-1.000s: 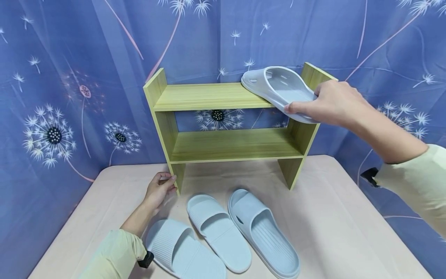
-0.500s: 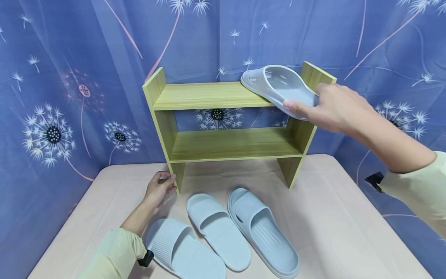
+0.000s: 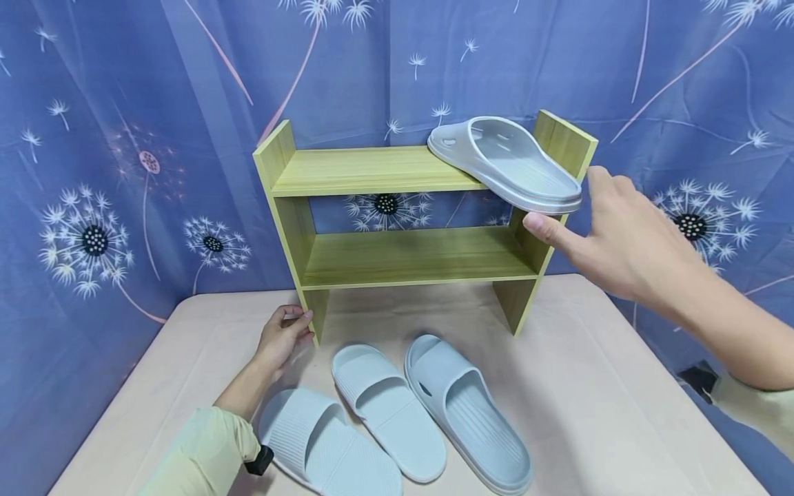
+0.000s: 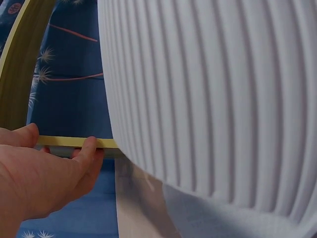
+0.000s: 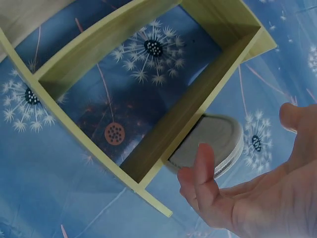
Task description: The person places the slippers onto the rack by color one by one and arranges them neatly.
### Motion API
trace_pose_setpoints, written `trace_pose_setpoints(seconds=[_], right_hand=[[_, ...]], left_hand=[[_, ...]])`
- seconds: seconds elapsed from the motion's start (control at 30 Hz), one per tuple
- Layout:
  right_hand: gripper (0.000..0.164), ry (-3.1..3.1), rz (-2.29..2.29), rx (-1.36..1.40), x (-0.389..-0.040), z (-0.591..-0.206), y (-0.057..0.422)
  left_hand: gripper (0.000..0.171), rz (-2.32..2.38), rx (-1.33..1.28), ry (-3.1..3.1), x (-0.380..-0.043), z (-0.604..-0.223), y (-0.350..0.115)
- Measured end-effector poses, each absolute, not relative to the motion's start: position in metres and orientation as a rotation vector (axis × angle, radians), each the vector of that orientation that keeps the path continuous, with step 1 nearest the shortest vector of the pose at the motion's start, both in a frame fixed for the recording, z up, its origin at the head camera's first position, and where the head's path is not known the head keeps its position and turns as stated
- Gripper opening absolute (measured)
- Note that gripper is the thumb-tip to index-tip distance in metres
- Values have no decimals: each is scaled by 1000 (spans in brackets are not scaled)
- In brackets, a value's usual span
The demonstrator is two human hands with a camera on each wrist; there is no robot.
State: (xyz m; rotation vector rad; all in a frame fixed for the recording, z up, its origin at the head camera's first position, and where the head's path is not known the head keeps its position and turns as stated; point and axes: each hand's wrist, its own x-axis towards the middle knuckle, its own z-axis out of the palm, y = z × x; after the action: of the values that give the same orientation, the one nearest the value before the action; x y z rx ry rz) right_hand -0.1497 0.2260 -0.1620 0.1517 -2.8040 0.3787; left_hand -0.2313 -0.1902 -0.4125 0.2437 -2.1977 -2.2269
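A pale grey-blue slipper (image 3: pixel 521 162) lies on the top shelf of a two-tier wooden shoe rack (image 3: pixel 397 256), toe toward the back and heel jutting past the front edge. Just off that heel, my right hand (image 3: pixel 639 241) is spread with thumb and fingers apart, holding nothing. The right wrist view shows the slipper's heel end (image 5: pixel 218 141) beyond the fingers. Low on the rack's left side panel, my left hand (image 3: pixel 282 341) pinches the front edge between thumb and fingers. A ribbed slipper strap (image 4: pixel 208 99) fills much of the left wrist view.
In front of the rack, on the pink-covered table (image 3: pixel 595 413), lie three light blue slippers: a ribbed one (image 3: pixel 329 441) at left, its look-alike (image 3: pixel 397 413) in the middle, and a side-holed one (image 3: pixel 471 420) at right. A blue dandelion-print curtain (image 3: pixel 155 138) hangs behind and at both sides.
My right hand has let go of the slipper's heel and drawn back to the right and down. The slipper stays on the top shelf; my left hand has not moved.
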Motion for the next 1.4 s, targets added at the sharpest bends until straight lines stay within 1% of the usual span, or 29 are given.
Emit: trace_pose_setpoints(seconds=[0.17, 0.4, 0.53, 0.6, 0.83, 0.93, 1.2, 1.4], right_hand=[[91, -2800, 424, 157, -135, -172, 225], [99, -2766, 469, 186, -108, -200, 229], [100, -2765, 476, 214, -100, -217, 231], [96, -2753, 506, 223, -96, -224, 231], [73, -2658, 682, 273, -85, -248, 226], [71, -2623, 737, 304, -82, -262, 222], [82, -2729, 741, 238, -75, -297, 218], [87, -2824, 750, 189, -70, -318, 216]], left_hand=[[30, -2229, 240, -2194, -231, -413, -190], [28, -2240, 233, -2194, -231, -414, -189], [29, -2232, 232, -2189, -232, -413, -189], [30, -2229, 229, -2193, -232, -414, -190], [29, -2235, 241, -2194, -232, -415, -190], [29, -2239, 237, -2188, -232, -415, -190], [27, -2242, 249, -2193, -232, -416, -190], [28, -2242, 250, -2197, -232, -417, -189]])
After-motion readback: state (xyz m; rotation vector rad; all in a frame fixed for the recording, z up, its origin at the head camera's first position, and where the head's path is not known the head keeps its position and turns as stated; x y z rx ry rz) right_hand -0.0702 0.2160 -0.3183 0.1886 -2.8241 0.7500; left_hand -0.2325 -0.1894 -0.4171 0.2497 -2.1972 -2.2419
